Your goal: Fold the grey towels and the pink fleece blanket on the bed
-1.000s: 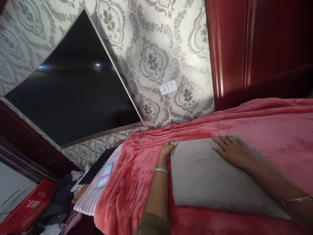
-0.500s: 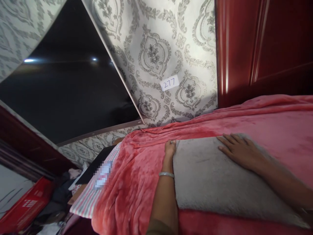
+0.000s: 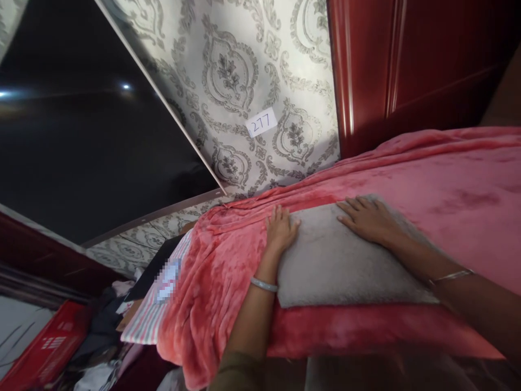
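A grey plush cloth, squared off at its left end, lies flat on the pink blanket. At its far left corner rests my left hand, fingers spread, partly on the blanket and partly against the cloth's edge. My right hand lies palm down on the far side of the cloth, fingers stretched out. Neither hand grips anything. The right forearm crosses over the cloth's right part and hides some of it.
A large black screen stands at the left. Behind the blanket are a patterned wall with a paper label and a dark red panel. A striped cloth pokes out at left, near a red box.
My left hand has let go of the cloth's corner and opened flat. My right hand stays spread on the cloth. The view has shifted, showing more of the near edge.
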{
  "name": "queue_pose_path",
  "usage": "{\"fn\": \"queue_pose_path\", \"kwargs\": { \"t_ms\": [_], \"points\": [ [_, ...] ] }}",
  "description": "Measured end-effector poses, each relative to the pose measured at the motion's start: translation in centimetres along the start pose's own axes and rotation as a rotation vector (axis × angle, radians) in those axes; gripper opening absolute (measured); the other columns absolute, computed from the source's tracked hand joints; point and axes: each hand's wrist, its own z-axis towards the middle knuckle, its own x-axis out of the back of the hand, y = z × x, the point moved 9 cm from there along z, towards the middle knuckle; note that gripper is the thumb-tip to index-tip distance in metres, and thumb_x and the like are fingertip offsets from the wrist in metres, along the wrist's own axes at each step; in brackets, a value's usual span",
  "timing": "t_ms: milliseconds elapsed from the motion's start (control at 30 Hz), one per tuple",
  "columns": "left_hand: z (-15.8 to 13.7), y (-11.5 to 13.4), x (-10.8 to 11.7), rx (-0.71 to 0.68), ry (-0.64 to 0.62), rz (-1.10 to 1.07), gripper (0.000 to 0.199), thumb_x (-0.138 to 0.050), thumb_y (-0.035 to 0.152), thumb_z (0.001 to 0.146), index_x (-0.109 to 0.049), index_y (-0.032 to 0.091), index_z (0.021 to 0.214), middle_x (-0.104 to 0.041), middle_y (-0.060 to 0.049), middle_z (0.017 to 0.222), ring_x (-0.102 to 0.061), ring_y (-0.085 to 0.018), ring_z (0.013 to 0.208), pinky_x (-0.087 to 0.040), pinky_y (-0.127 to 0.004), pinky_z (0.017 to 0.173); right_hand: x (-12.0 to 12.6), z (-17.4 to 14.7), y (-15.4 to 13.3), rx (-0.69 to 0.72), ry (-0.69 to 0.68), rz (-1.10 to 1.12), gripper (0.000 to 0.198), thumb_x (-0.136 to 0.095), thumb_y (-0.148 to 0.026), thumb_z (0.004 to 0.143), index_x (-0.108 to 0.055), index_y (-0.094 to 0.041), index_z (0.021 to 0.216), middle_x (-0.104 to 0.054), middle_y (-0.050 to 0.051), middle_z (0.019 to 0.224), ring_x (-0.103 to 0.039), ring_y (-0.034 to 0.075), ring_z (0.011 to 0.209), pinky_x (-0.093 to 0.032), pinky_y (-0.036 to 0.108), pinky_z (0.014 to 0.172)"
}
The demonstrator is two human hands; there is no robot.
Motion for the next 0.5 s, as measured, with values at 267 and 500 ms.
{"fn": "queue_pose_path", "kwargs": {
  "t_ms": [267,500],
  "points": [
    [-0.8,0.1,-3.0,-0.085,-0.199,0.116,0.070,-0.036,0.053,0.099,-0.033,0.015,0.158,-0.028,-0.014,0.167,-0.018,-0.024,0.157,-0.016,-0.043,0.127,0.5,-0.3,-0.2,0.000,0.013,0.026,0.070,-0.022,-0.053,0.098,-0.048,-0.019,0.153,-0.039,0.012,0.158,-0.030,0.037,0.146,-0.023,0.063,0.117],
    [-3.2,0.1,-1.3,-0.100,-0.255,0.025,0.066,-0.047,0.048,0.096,-0.039,0.020,0.155,-0.027,-0.011,0.167,-0.018,-0.023,0.156,-0.019,-0.041,0.126,0.6,0.2,0.1,0.038,0.039,0.034,0.068,-0.024,-0.054,0.099,-0.050,-0.020,0.151,-0.041,0.014,0.157,-0.033,0.039,0.144,-0.025,0.066,0.115]
  ]
}}
